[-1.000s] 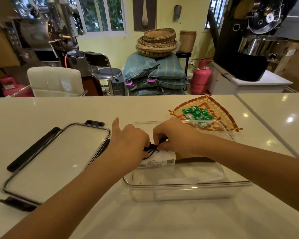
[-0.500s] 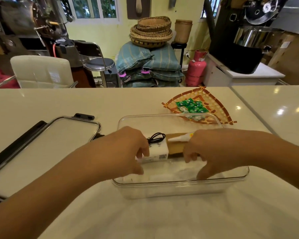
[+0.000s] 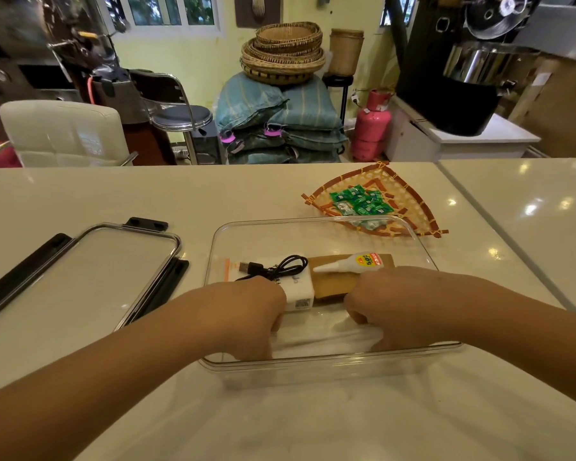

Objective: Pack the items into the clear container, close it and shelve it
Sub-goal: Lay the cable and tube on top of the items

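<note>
Left hand (image 3: 246, 314): fingers curled down inside clear container (image 3: 313, 361), grip unclear.
Right hand (image 3: 396, 307): likewise curled, grip unclear.
Contents: white box (image 3: 298, 294), black cable (image 3: 280, 267), glue bottle (image 3: 350, 262).
Lid (image 3: 74, 287): left, on counter.

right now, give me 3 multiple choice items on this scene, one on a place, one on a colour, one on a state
1. Where is the lid?
A. left of the container
B. on the container
C. on the tray

2. What colour are the packets on the tray?
A. red
B. green
C. blue

3. What state is the container in?
A. shut
B. open, with items inside
C. open and bare

Answers:
1 A, the lid lies flat on the counter beside the container.
2 B, the wrappers are bright green.
3 B, no lid on it; the cable, glue and both hands are inside.
</note>
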